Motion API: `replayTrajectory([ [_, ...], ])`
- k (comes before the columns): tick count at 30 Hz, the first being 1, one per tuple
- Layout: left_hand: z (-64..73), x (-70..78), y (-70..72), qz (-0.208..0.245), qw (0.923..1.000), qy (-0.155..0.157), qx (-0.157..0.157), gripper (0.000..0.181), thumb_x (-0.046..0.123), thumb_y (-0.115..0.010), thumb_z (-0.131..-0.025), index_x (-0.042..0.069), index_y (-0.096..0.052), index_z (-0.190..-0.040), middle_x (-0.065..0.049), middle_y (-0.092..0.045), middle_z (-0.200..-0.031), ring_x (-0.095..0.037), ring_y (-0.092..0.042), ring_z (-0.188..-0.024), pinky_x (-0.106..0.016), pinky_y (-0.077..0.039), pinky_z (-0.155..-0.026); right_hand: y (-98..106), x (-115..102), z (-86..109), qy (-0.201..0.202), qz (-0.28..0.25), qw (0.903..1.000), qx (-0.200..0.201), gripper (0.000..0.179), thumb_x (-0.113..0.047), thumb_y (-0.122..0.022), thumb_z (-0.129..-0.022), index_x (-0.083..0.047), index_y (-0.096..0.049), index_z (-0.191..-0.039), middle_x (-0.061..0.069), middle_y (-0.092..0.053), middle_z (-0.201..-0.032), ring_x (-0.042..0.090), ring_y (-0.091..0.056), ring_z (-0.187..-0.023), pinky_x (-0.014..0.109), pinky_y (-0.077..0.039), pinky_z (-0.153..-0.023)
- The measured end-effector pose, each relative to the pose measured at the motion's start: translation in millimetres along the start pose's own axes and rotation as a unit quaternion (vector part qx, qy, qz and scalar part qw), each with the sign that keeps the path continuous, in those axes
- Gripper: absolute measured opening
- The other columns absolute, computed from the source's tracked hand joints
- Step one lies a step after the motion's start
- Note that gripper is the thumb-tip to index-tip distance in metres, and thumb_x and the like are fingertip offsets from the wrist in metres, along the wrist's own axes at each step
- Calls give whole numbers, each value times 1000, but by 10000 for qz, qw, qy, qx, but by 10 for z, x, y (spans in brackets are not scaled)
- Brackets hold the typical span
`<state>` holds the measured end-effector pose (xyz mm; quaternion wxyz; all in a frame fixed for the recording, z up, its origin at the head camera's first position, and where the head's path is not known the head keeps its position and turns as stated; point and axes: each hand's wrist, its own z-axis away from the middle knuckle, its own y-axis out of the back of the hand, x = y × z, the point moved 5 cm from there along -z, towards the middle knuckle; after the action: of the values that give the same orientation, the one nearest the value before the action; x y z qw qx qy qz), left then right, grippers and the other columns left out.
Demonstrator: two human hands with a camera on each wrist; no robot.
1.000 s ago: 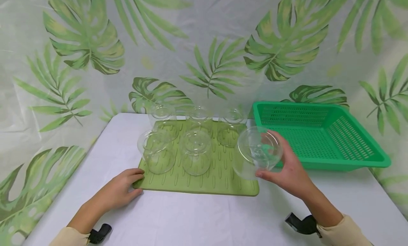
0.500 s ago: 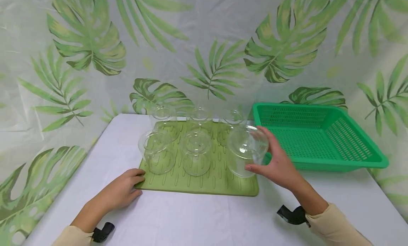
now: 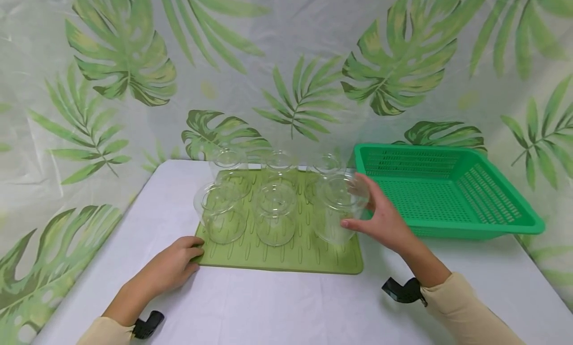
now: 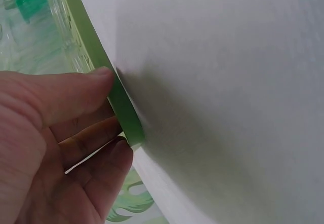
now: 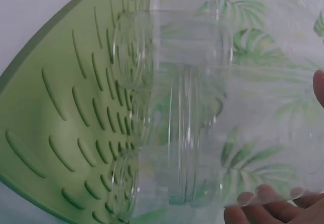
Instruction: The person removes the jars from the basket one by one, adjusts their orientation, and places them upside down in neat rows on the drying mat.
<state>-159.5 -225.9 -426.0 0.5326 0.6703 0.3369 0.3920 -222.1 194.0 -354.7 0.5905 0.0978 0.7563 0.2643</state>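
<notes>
My right hand (image 3: 387, 220) grips a clear plastic cup-like container (image 3: 333, 225) with a broad round rim, over the right front of the ribbed green mat (image 3: 286, 258). In the right wrist view my fingertips (image 5: 268, 206) lie along its clear side, and its rim shows as bright lines mid-frame. My left hand (image 3: 172, 265) holds the mat's near left corner; the left wrist view shows thumb and fingers (image 4: 109, 160) around that corner. Beside the gripped container in the front row stand two similar containers, the middle one (image 3: 275, 225) upright and the left one (image 3: 224, 223) with its top leaning left.
Three more clear containers line the back of the mat, among them the back left one (image 3: 229, 168) and the back right one (image 3: 326, 168). A green slotted basket (image 3: 452, 230) stands at the right. White cloth (image 3: 268, 310) covers the table, with a leaf-print backdrop (image 3: 309, 27) behind.
My right hand has carried the container leftward from the mat's right edge, into line with the front row, and the container is more upright. The left hand stays at the mat's corner.
</notes>
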Motion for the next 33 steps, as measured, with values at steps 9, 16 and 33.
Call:
replayTrajectory([
  [9, -14, 22, 4, 6, 9998, 73, -183, 27, 5, -76, -82, -6, -71, -106, -20, -63, -124, -38, -59, -119, -51, -51, -101, -100, 130, -80, 60, -323, 9991, -249, 103, -15, -81, -82, -25, -14, -159, 16, -29, -160, 46, -38, -142, 65, -34, -114],
  [16, -10, 26, 17, 21, 9998, 95, -153, 26, 4, -76, -82, -5, -71, -105, -20, -63, -124, -37, -59, -119, -50, -51, -101, -178, 172, -95, -130, -310, 9990, -280, 105, -20, -81, -83, -29, -10, -160, 14, -21, -164, 45, -31, -147, 65, -31, -116],
  [33, -7, 40, 23, 0, 10000, 65, -9, 23, 2, -76, -81, -5, -71, -103, -20, -64, -122, -37, -59, -117, -50, -51, -99, -396, 302, -59, -151, 57, 9994, -303, 108, -21, -81, -83, -18, -4, -160, 17, -11, -166, 44, -21, -151, 64, -31, -116],
])
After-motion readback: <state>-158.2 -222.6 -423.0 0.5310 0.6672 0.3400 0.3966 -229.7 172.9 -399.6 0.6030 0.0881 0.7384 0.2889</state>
